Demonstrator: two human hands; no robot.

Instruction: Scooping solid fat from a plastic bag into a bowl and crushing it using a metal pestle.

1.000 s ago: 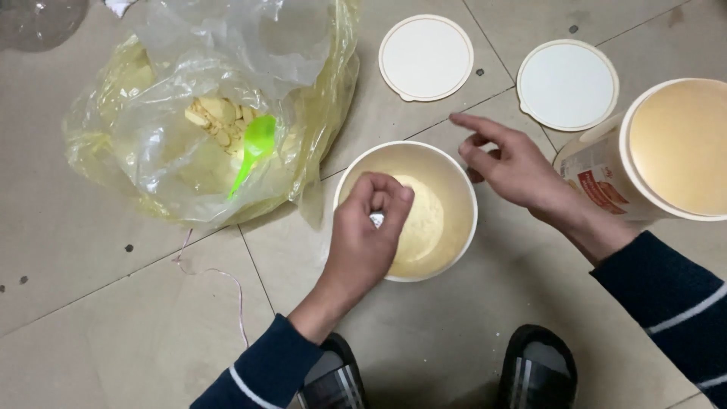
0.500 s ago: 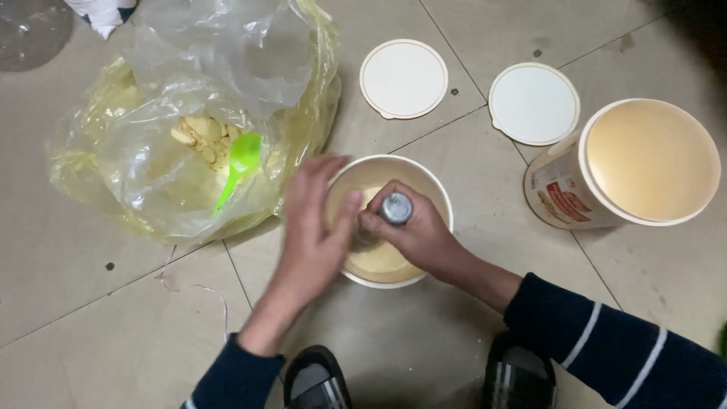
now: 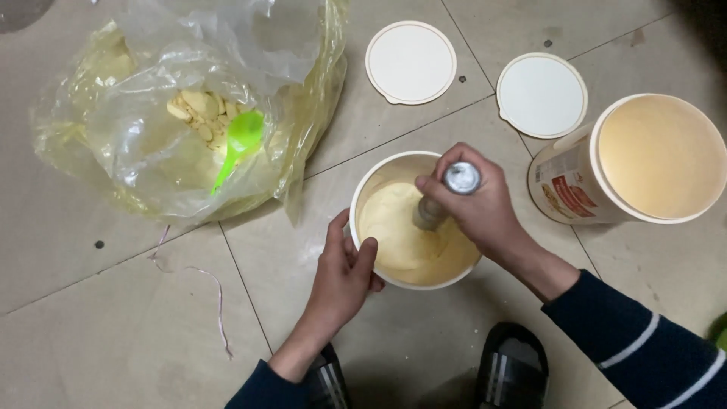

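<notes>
While the tiled floor [image 3: 106,333] is scanned from left to right, these entries are recorded.

Far left: a crumpled clear and yellowish plastic bag [image 3: 113,144] is spread on the floor, with pale yellow lumps [image 3: 193,110] and a bright green plastic spoon [image 3: 238,148] seen inside it.
Floor below the bag: a thin pale string [image 3: 216,303] is laid across the tiles.
Upper middle: two round white lids [image 3: 410,62] are laid flat, well apart from the hands.
Centre: a round white tub filled with pale yellow powder [image 3: 401,250] is placed on the floor between the bag and the second tub.
Left hand [image 3: 341,276]: it is curled over the near left rim of the tub, with the thumb hooked inside the rim.
Right hand [image 3: 477,208]: it is closed in a fist around an upright metal tool with a round silver cap [image 3: 454,185], whose lower end is pressed into the powder.
Right: a second round white tub with a printed label [image 3: 628,159] is stood open, showing a smooth cream surface.
Bottom edge: two dark slippers [image 3: 511,363] are cut off by the frame.
Hidden: the working end of the tool is buried in powder and its shape cannot be made out; the contents of the bag are blurred by the plastic.
</notes>
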